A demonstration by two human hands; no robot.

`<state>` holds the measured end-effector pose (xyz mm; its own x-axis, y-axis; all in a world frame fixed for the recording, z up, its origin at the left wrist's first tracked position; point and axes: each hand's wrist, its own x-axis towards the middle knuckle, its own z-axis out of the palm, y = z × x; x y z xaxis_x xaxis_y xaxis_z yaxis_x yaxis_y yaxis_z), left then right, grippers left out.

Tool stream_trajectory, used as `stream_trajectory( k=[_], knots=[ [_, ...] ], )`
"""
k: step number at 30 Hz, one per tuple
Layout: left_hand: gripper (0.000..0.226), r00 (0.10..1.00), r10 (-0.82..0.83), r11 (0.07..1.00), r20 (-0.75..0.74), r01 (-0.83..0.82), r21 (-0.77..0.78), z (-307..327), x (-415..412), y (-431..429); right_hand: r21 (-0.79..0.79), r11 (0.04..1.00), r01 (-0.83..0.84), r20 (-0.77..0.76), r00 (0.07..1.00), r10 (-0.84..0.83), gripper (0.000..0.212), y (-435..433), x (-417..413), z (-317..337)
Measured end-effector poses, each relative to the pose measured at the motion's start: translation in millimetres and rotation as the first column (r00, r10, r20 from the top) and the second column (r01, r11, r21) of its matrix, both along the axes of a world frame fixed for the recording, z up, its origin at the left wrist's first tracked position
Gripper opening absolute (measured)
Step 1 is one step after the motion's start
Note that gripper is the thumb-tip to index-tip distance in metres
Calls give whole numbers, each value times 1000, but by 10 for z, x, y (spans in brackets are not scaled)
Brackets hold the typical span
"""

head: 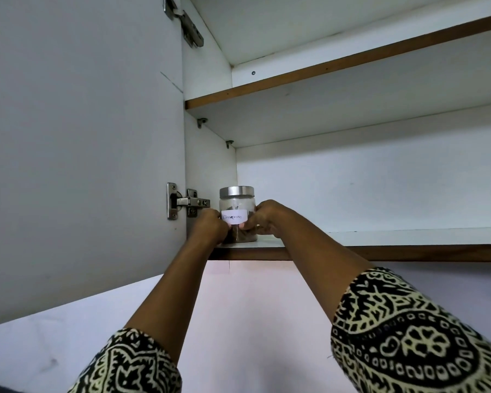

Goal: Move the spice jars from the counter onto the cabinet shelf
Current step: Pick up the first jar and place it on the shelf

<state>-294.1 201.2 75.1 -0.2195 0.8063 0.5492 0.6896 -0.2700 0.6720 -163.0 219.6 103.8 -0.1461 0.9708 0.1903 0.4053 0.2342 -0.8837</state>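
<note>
Head view, tilted upward: we see an open cabinet with its door swung out to the left on a metal hinge. A glass jar stands upright on the lower shelf, at the shelf's left end, close to the front edge and near the cabinet's left wall. It has a silver lid and a white label (handwritten, it reads "Cinnamon"), and we can make out something dark in the bottom. Both hands are on it. The left hand grips the jar's left side, and the right hand grips its right side, with the fingers curled round the glass just below the label. Patterned black-and-cream sleeves cover both forearms from about the elbow. An upper shelf runs above.
</note>
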Motion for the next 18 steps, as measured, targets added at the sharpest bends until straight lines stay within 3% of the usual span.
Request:
stream_trajectory(
  k=[2, 5, 9, 15, 16, 18],
  knots=[
    [25, 996, 69, 998, -50, -69, 5, 6, -39, 19, 23, 999, 29, 44, 999, -30, 43, 70, -54, -13],
    [31, 989, 121, 993, -87, -122, -2, 14, -46, 15, 68, 996, 60, 27, 998, -62, 19, 134, -133, -17],
    [35, 980, 137, 990, -142, -141, -19, 12, -25, -50, 74, 994, 85, 168, 981, -96, 60, 285, -223, 8],
    [29, 975, 128, 992, -182, -122, 43, 26, -10, -357, 119, 986, 114, 228, 964, -139, 33, -110, -157, 56],
    [30, 978, 122, 991, -171, -109, 80, 4, -15, -437, 174, 977, 119, 224, 962, -157, 35, -199, -118, 60],
    [36, 985, 88, 984, -147, -64, 166, -81, -3, -629, 291, 951, 108, 154, 976, -157, 65, -462, -33, 9]
  ],
)
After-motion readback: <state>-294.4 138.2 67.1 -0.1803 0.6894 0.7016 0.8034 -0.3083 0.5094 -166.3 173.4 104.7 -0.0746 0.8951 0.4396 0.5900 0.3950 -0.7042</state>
